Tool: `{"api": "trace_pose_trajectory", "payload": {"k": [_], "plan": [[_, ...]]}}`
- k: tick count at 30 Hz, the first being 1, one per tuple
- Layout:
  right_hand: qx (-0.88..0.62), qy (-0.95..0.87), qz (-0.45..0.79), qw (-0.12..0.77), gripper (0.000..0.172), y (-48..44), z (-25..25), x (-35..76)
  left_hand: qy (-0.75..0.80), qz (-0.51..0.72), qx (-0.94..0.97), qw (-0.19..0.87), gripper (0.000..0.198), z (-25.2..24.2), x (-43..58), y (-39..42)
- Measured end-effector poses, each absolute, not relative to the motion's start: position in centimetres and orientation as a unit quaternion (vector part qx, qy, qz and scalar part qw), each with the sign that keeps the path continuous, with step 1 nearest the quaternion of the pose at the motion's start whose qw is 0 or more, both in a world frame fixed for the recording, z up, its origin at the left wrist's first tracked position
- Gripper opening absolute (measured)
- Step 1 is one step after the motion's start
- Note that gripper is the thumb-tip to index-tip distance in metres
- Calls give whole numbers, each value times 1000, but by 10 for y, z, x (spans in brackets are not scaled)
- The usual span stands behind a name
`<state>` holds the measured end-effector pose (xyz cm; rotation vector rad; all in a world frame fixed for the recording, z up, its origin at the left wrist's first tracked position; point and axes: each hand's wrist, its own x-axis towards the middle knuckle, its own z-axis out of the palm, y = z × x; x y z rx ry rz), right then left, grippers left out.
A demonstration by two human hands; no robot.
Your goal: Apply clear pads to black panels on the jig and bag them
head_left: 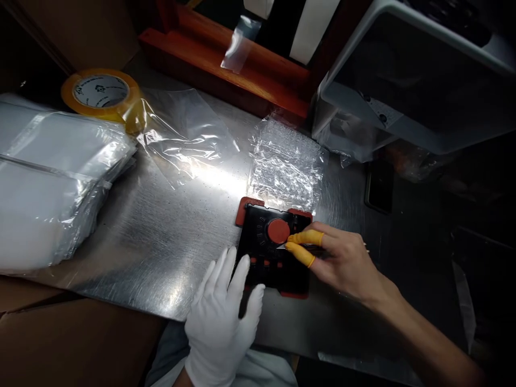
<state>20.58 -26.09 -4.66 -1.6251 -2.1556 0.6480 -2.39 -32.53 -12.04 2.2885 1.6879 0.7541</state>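
Observation:
A black plastic panel (258, 274) with small slots lies on a red fixture (243, 210), whose corners show around it. A round red disc (278, 230) shows through the panel's dial opening. My right hand (342, 260), with yellow finger cots on thumb and forefinger, is closed on a craft knife (281, 246); its pointed blade touches or hovers by the disc's lower edge, and most of the handle is hidden. In a white glove, my left hand (221, 317) is open, fingers stretched out, with the fingertips at the panel's left edge.
On the metal table (161, 247) lie a stack of clear bags (44, 183), a yellow tape roll (100, 91), a loose clear bag (189, 134) and crinkled clear film (286, 161). A phone (379, 185) lies right, below a grey bin (423, 129). A red wooden frame (226, 64) borders the back.

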Motion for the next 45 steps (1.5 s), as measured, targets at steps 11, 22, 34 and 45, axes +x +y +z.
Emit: {"api": "trace_pose_trajectory", "payload": {"k": [11,22,34,45], "plan": [[-885,-395,106,224,34,-389,-76,338,551,272,777,134,40,-115,-26,-322],[-825,-502,29,258,27,-439,-77,326,379,408,791,253,39,-73,52,-320],[-797,-517,117,291,30,-462,-81,289,352,226,877,237,57,-91,121,-349],[-731,-594,39,334,25,-473,-86,288,392,281,833,272,48,-100,118,-358]]}}
